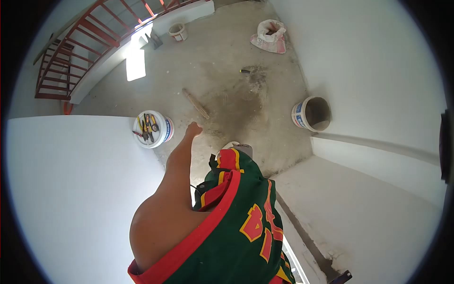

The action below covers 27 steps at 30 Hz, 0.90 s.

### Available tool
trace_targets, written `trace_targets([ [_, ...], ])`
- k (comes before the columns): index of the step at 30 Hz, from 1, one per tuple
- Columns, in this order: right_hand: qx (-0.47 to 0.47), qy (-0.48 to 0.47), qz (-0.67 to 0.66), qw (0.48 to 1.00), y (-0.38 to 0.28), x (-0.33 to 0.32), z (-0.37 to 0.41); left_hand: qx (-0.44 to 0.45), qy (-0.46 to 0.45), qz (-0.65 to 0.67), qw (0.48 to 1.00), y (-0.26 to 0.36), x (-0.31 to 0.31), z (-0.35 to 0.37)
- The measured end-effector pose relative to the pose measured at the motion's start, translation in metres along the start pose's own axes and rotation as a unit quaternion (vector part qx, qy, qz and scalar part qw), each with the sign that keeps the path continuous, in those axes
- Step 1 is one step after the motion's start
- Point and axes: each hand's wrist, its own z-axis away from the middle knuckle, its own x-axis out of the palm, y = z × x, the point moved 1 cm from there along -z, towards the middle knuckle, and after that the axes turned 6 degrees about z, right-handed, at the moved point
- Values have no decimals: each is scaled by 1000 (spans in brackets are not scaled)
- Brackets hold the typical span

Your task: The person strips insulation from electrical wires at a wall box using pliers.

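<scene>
My left hand (194, 129) hangs low over the concrete floor, at the end of my bare, outstretched left arm. Its fingers look curled in, and nothing sticks out of them. Just beyond it lies a wooden stick (196, 103). To its left stands a white bucket (168, 129), and on the bucket's lid rest several hand tools (148, 128), some with yellow and black handles. My right hand is out of sight; the green and red jersey (236, 208) fills that side.
An open bucket (297, 116) stands by the right wall. Farther off are a white sack (269, 38), a small bucket (178, 32) and a yellow and black tool (244, 71) on the floor. A red railing (90, 28) borders the far left. A white wall edge (71, 118) is close on my left.
</scene>
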Motion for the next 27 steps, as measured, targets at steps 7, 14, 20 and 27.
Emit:
trace_targets([
  [7, -149, -70, 91, 982, -189, -74, -144, 0, 86, 255, 963, 118, -55, 15],
  [14, -120, -251, 221, 935, -339, -51, -346, -2, 176, 240, 955, 65, -15, 17],
  [20, -172, -274, 318, 891, -550, 41, -434, -246, 245, 318, 882, -13, 7, 102],
  [27, -545, -225, 460, 664, -760, 228, -371, -193, 356, 425, 810, -62, -17, 157],
])
